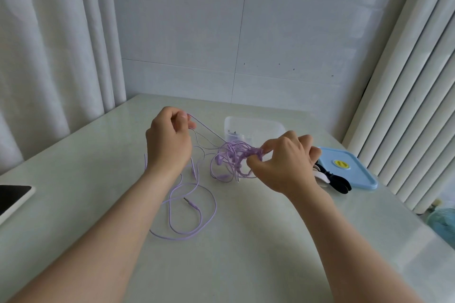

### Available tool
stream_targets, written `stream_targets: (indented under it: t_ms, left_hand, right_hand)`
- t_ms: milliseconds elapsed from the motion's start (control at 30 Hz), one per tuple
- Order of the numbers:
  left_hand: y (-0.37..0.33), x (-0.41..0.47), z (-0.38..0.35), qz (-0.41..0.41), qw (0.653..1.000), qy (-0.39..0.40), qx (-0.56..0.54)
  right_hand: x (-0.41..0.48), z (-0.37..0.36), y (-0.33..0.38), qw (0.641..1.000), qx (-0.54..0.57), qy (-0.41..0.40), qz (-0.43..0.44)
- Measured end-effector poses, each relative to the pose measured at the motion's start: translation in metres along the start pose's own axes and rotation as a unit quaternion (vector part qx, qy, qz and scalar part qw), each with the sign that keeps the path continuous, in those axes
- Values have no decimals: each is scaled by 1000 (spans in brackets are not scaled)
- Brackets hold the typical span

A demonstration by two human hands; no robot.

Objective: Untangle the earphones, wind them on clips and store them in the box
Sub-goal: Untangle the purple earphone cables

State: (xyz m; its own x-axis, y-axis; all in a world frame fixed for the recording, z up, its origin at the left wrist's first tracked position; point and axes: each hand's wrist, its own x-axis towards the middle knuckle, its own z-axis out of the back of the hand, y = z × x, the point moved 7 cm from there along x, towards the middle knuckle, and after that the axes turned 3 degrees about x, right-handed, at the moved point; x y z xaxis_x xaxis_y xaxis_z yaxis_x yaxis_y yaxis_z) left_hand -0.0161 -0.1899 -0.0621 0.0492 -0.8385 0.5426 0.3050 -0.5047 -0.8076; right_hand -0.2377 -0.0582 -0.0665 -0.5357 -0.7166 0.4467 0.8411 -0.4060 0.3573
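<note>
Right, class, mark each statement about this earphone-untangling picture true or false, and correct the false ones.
1. The left hand pinches a strand of the purple earphones. True.
2. The blue lid sits closed on the clear box. False: it lies on the table beside the box.
3. The right hand rests flat and empty. False: it grips the tangled earphones.
4. The plug lies on the table. True.

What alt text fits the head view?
Two bare hands work a tangled lilac earphone cable above a pale glossy table: the left hand pinches one strand pulled taut, and the right hand pinches the knotted bundle. Beyond sits a clear plastic box; to the right are a light-blue square lid and black and white clips.
</note>
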Motion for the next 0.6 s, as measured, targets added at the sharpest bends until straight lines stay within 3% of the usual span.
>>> stream_targets:
  t_ms: [200,333,400,600]
  left_hand:
    - [-12,0,3,-67,997,8,-21]
    - [-18,-4,-13,-33,982,112,-152]
    - [-21,-7,-16,-20,975,138,-173]
    - [-27,-8,-11,13,975,138,-176]
  right_hand:
    - [1,-5,5,999,42,18,29]
    - [-4,-8,25,983,100,31,153]
    - [-6,-11,31,981,83,30,172]
    - [-10,-13,25,993,65,13,98]
